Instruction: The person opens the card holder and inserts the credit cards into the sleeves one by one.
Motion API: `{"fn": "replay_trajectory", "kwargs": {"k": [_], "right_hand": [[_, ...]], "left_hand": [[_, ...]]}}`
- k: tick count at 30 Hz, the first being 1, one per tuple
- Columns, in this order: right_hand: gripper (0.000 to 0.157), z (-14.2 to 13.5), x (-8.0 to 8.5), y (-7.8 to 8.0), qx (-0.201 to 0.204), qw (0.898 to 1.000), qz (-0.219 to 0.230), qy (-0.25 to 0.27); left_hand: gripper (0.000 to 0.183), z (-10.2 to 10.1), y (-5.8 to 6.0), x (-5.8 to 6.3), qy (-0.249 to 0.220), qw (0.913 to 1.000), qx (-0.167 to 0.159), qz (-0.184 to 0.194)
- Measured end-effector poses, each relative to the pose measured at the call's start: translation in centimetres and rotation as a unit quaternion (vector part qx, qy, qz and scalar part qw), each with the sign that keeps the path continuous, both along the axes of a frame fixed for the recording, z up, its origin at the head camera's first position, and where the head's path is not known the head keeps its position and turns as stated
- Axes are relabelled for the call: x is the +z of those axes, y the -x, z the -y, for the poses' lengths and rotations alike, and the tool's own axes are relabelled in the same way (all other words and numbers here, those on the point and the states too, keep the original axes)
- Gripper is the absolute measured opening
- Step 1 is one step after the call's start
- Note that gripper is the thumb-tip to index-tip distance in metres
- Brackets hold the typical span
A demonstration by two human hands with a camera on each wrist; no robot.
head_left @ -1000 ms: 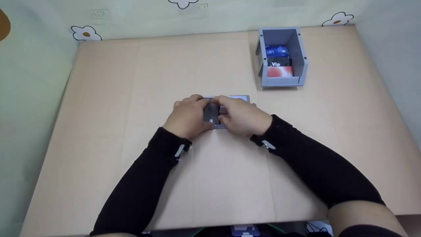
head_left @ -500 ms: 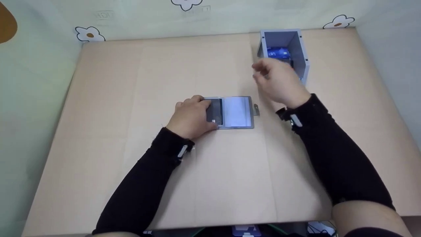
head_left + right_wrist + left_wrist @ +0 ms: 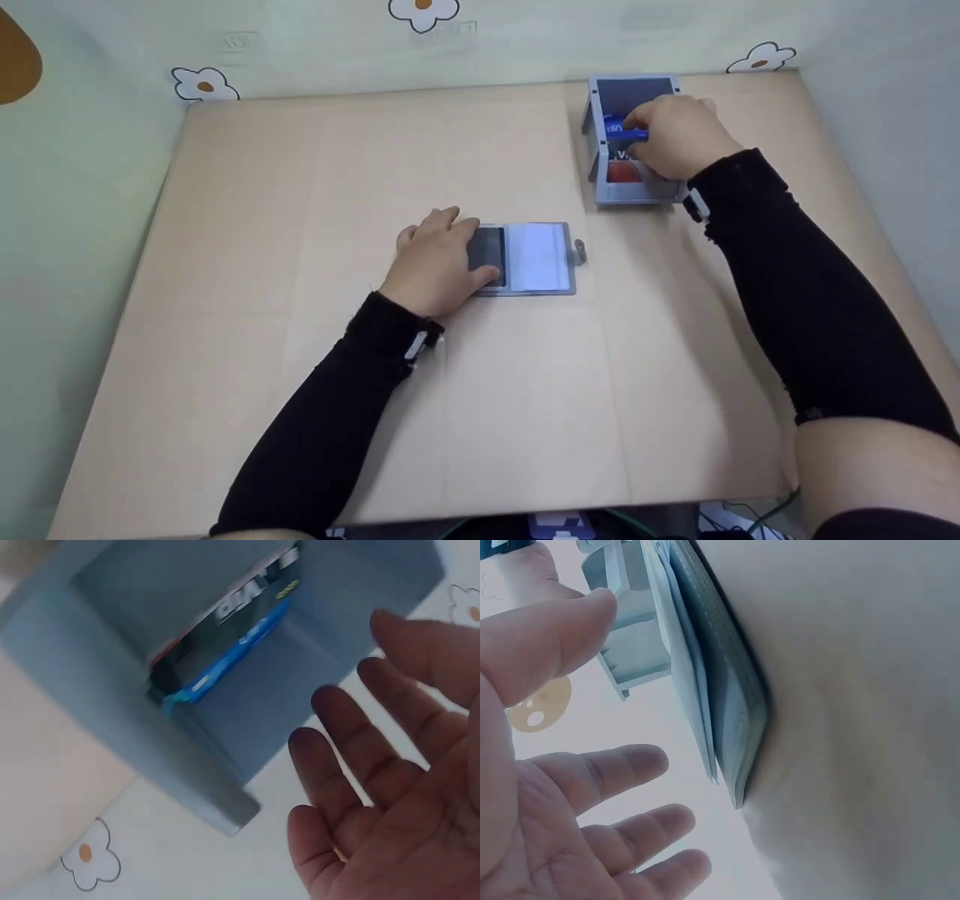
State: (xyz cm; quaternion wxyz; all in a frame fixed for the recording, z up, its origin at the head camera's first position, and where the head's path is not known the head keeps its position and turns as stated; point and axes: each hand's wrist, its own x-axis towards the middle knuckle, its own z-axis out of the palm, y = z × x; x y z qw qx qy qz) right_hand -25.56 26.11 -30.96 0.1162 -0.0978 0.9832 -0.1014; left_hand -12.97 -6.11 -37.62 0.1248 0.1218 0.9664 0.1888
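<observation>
An opened grey card holder [image 3: 572, 285] lies on the table, with a pale clear-sleeve page on its right and a dark card [image 3: 487, 255] on its left. My left hand [image 3: 435, 262] is over its left part, fingers spread, thumb above the dark card. Seen edge-on in the left wrist view, the holder [image 3: 739, 712] stands apart from the fingers. My right hand [image 3: 682, 135] reaches over the grey bin [image 3: 637, 195], fingers beside a blue card [image 3: 626, 131]. In the right wrist view, the fingers are loosely spread, holding nothing, and the blue card [image 3: 232, 660] leans inside.
A black VIP card [image 3: 251, 596] stands in the bin beside the blue one. A red-patterned card [image 3: 622, 172] sits at the bin's front. A patterned wall [image 3: 510, 45] borders the table at the back; the bin is near it, on the right.
My right hand has left the card holder and travelled up and right to the bin. My left hand stays by the holder, its fingers and thumb a little more lifted.
</observation>
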Motion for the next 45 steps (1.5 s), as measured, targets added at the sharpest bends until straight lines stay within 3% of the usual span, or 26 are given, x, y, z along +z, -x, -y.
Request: {"fn": "replay_trajectory", "kwargs": {"k": [5,11,15,19,37,45], "right_hand": [[0.046,0.1,-0.7,1.0,0.045,0.998,0.009,-0.053],[0.023,0.5,-1.5,1.3,0.074,0.991,-0.007,-0.108],[0.032,0.7,-1.8,1.4,0.071,0.989,-0.005,-0.126],[0.029,0.7,-2.2,1.5,0.072,0.987,-0.007,-0.141],[0.018,1.0,-2.5,2.1,0.091,0.986,0.002,-0.142],[0.021,1.1,-2.3,2.3,0.099,0.983,0.016,-0.154]], "left_hand": [[0.081,0.0,0.1,-0.1,0.004,1.0000,0.001,0.002],[0.081,0.0,0.0,-0.1,-0.002,0.9999,0.003,-0.010],[0.080,0.0,0.0,-0.1,-0.004,0.9998,0.004,-0.019],[0.080,0.0,0.0,-0.1,-0.003,0.9998,0.006,-0.020],[0.077,0.1,0.0,0.0,-0.008,0.9997,0.003,-0.022],[0.077,0.1,0.0,0.0,-0.007,0.9997,0.006,-0.021]]}}
